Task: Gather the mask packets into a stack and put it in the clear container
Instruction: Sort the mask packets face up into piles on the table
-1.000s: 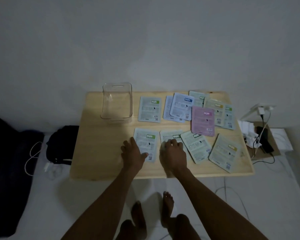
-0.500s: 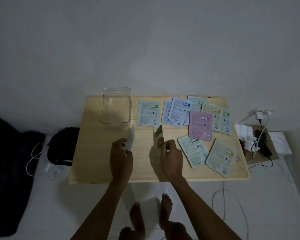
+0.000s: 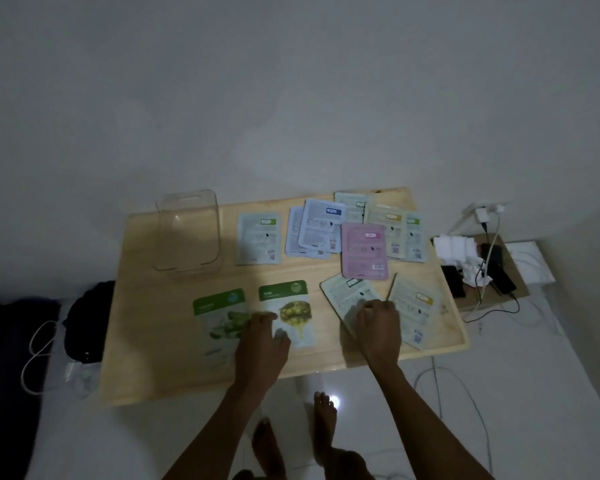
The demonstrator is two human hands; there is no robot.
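Observation:
The clear container [image 3: 187, 230] stands empty at the back left of the wooden table [image 3: 146, 341]. Two mask packets lie face up in front: a green cucumber one [image 3: 215, 317] and an olive one [image 3: 291, 306]. My left hand [image 3: 264, 341] rests flat between them, fingers touching both. My right hand [image 3: 378, 327] sits on a pale green packet [image 3: 340, 292] and pinches the raised left edge of a yellow-labelled packet [image 3: 416, 306]. Several more packets lie face down at the back, among them a pink one [image 3: 362, 251], a blue-labelled one [image 3: 321, 223] and a green-labelled one [image 3: 258, 239].
To the right of the table, a cardboard sheet [image 3: 518, 292] holds tissues, dark devices and charger cables [image 3: 489, 244]. A black bag [image 3: 87, 317] and a white cable [image 3: 35, 355] lie on the floor at the left. My bare feet [image 3: 323, 420] stand below the table's front edge.
The two front packets were lifted, turned over and laid down face up. My right hand has moved right onto the pale green and yellow-labelled packets. The camera has tilted down.

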